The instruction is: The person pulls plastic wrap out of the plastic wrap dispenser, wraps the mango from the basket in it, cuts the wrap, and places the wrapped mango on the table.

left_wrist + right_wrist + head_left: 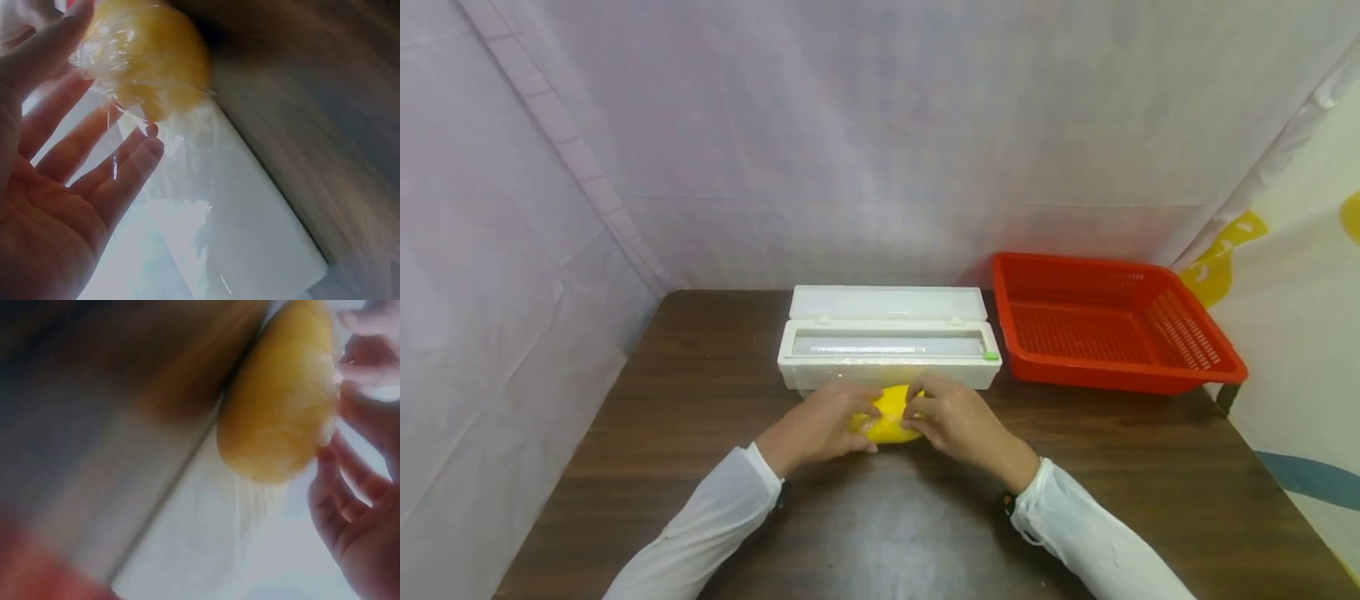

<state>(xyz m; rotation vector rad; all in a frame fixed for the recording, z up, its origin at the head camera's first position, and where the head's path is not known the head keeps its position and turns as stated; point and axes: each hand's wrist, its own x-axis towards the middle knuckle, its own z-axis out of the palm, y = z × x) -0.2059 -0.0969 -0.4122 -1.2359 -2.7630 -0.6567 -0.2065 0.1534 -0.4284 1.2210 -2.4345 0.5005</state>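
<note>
A yellow oval fruit [888,405] wrapped in clear cling film lies on the dark wooden table [880,517], just in front of a white film dispenser box [887,342]. My left hand [820,425] holds its left end and my right hand [955,421] its right end. In the left wrist view the thumb and fingertips of my left hand [56,187] bracket the wrapped fruit [150,56], and a sheet of film stretches down over the dispenser [262,237]. In the right wrist view the fingers of my right hand [362,512] curl at the fruit's [281,406] end.
A red perforated basket [1202,371] stands at the back right, beside the dispenser, whose lid is open. Pale fabric screens close off the back and left. The table's right edge runs past the basket.
</note>
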